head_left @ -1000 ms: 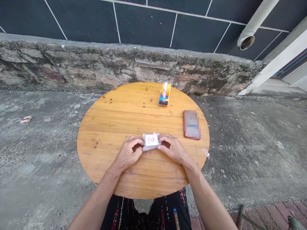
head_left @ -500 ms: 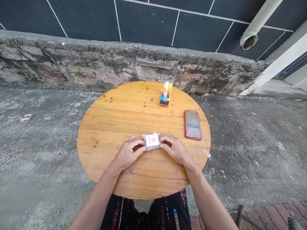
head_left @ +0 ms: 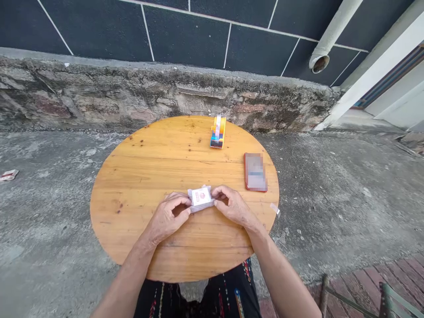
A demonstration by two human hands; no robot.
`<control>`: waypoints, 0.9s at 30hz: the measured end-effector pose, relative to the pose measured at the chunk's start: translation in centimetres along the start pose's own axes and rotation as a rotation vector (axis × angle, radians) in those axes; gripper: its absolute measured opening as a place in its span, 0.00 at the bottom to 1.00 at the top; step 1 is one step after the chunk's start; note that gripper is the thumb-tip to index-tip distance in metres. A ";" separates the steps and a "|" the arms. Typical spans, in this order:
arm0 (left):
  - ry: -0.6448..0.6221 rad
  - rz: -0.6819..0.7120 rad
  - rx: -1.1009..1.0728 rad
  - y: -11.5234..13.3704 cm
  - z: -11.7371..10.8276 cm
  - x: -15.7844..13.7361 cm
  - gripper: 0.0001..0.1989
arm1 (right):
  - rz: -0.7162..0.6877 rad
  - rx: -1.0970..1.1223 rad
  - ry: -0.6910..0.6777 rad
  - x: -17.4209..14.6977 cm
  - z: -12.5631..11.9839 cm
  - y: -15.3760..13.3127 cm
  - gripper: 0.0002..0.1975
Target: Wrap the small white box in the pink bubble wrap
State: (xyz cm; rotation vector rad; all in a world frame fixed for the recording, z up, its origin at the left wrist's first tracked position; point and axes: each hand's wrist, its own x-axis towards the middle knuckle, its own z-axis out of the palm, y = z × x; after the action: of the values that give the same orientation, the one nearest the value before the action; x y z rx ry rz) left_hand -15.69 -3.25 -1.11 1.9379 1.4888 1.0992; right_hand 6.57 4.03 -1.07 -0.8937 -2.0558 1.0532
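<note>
Since the earlier frame the view has swung, so the whole scene sits farther left, and the wrapped white box (head_left: 201,197) looks slightly turned, its left end now a little nearer the person. The fingers of both hands stay on it. The left hand (head_left: 168,216) is curled at the box's left end, its thumb and fingers nipping the wrapping with a rounded hollow behind the tips. The right hand (head_left: 233,206) does the same at the right end, its thumb at the near corner and its fingers arched above. The box lies between the 2 hands, on or just above the counter (head_left: 142,172); I cannot tell which. Red print shows on its upper face, inside translucent, pale purple wrapping.

Farther out, a smartphone (head_left: 255,172) in a red case lies beyond the right hand, its screen blurred. A yellow and blue tape dispenser (head_left: 217,132) stands near the far edge of the counter. A short strip of clear tape (head_left: 274,208) overhangs the right edge. Past the round wooden top come grey concrete ground (head_left: 331,185), a rough stone footing (head_left: 132,99) and a dark wall (head_left: 185,33) with white lines.
</note>
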 end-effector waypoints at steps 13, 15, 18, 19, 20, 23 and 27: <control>0.018 0.000 0.015 -0.1 0.5 0.1 0.06 | -0.042 -0.023 -0.045 0.6 0.0 -0.5 0.06; 0.017 -0.005 0.014 -0.2 0.6 0.1 0.06 | -0.050 -0.023 -0.046 0.7 0.1 -0.4 0.06; 0.045 -0.010 0.008 0.0 0.8 0.2 0.04 | -0.044 -0.032 -0.043 0.7 0.1 -0.2 0.05; 0.062 -0.014 0.008 0.1 0.9 0.2 0.04 | -0.039 -0.037 -0.042 0.7 0.1 -0.1 0.04; 0.080 -0.016 0.009 0.2 1.0 0.2 0.04 | -0.033 -0.042 -0.041 0.6 0.1 0.0 0.04; 0.101 -0.016 -0.007 0.5 0.9 0.1 0.04 | -0.006 -0.017 -0.032 0.3 0.0 0.1 0.04; 0.122 -0.011 -0.066 0.9 0.5 -0.2 0.02 | 0.019 0.024 0.055 0.1 -0.3 -0.2 0.06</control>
State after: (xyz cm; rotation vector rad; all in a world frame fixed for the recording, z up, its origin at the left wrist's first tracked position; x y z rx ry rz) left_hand -14.77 -3.63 -0.80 1.8453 1.5044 1.2660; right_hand 6.67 4.16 -0.74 -0.9218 -1.9894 1.0491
